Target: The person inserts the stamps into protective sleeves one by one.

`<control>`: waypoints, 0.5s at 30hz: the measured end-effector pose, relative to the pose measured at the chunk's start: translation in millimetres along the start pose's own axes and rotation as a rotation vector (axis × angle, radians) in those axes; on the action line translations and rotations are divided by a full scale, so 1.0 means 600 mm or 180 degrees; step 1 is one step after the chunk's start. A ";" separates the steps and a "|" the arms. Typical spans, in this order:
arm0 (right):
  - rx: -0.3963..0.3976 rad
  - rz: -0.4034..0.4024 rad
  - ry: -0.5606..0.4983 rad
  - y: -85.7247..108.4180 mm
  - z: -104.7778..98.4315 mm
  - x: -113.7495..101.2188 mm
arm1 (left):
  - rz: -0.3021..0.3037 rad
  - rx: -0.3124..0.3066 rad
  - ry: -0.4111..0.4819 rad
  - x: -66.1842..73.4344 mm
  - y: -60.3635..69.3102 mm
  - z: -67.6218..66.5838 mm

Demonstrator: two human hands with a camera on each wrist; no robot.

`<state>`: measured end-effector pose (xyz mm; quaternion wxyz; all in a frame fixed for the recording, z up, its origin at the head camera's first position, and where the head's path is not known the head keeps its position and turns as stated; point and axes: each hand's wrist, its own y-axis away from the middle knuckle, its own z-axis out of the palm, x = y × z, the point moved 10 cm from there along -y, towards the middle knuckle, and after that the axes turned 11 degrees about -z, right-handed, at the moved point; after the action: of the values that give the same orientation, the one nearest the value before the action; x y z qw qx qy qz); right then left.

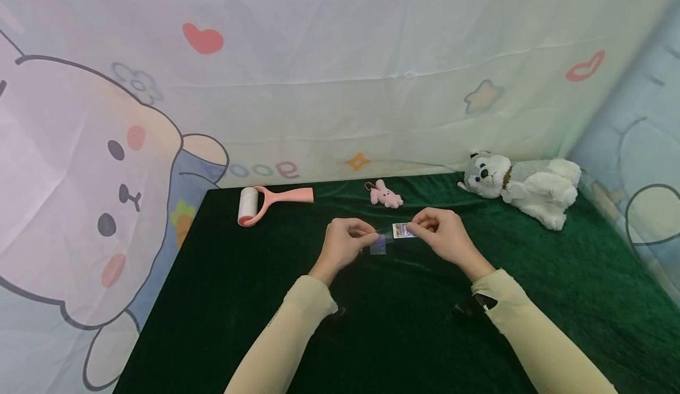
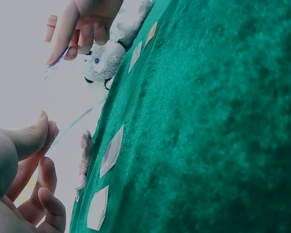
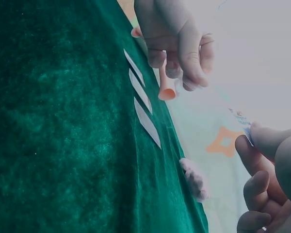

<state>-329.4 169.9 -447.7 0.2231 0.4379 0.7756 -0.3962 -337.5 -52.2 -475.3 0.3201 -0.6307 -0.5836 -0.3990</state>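
Note:
Between thumb and index finger, my left hand (image 1: 344, 241) pinches a thin clear plastic piece, seen edge-on as a pale strip (image 2: 73, 125) in the left wrist view. My right hand (image 1: 443, 234) pinches a small printed card (image 1: 401, 230) by its right side; the card's left end points toward the plastic. A gap separates the two hands. Just below the left fingertips in the head view is a small purplish-blue rectangle (image 1: 378, 246). Several flat card-like pieces, among them a pale one (image 2: 98, 208), lie on the cloth in the wrist views; the hands mostly hide them from above.
Dark green cloth (image 1: 255, 299) covers the table. A lint roller (image 1: 287, 195) with a pink handle lies at back left. Behind the hands sits a pink plush keychain (image 1: 386, 195); a grey-and-white plush dog (image 1: 523, 184) lies at back right. A printed curtain (image 1: 340, 87) hangs behind.

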 end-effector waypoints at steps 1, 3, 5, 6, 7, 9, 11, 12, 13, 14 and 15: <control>0.0008 -0.0005 0.0004 0.000 0.000 0.000 | -0.0012 -0.0001 0.0021 0.000 0.000 0.000; 0.0023 -0.0014 0.0020 -0.001 0.000 -0.001 | -0.0034 -0.0014 0.0057 -0.001 0.001 0.000; 0.0032 -0.0020 0.0047 -0.001 0.000 -0.001 | -0.0051 -0.0039 0.0078 -0.001 0.001 0.001; 0.0031 -0.0020 0.0065 -0.001 0.001 -0.001 | -0.0061 -0.0058 0.0086 -0.001 0.001 0.002; 0.0031 -0.0023 0.0079 -0.002 0.001 -0.001 | -0.0071 -0.0078 0.0096 -0.002 0.001 0.003; 0.0028 -0.0027 0.0103 -0.002 0.002 -0.002 | -0.0087 -0.0108 0.0107 -0.002 0.001 0.004; 0.0034 -0.0032 0.0116 -0.001 0.002 -0.004 | -0.0100 -0.0133 0.0128 -0.004 0.000 0.006; 0.0038 -0.0039 0.0122 -0.001 0.002 -0.003 | -0.0108 -0.0139 0.0142 -0.004 0.000 0.006; 0.0046 -0.0042 0.0128 -0.001 0.002 -0.003 | -0.0116 -0.0143 0.0153 -0.005 0.000 0.006; 0.0055 -0.0046 0.0134 -0.001 0.002 -0.004 | -0.0125 -0.0143 0.0166 -0.005 0.000 0.006; 0.0065 -0.0054 0.0142 -0.001 0.001 -0.003 | -0.0133 -0.0146 0.0177 -0.006 0.000 0.006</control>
<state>-329.0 168.1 -446.4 0.1979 0.4422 0.7800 -0.3962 -336.8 -50.7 -480.0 0.3132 -0.6142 -0.5782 -0.4363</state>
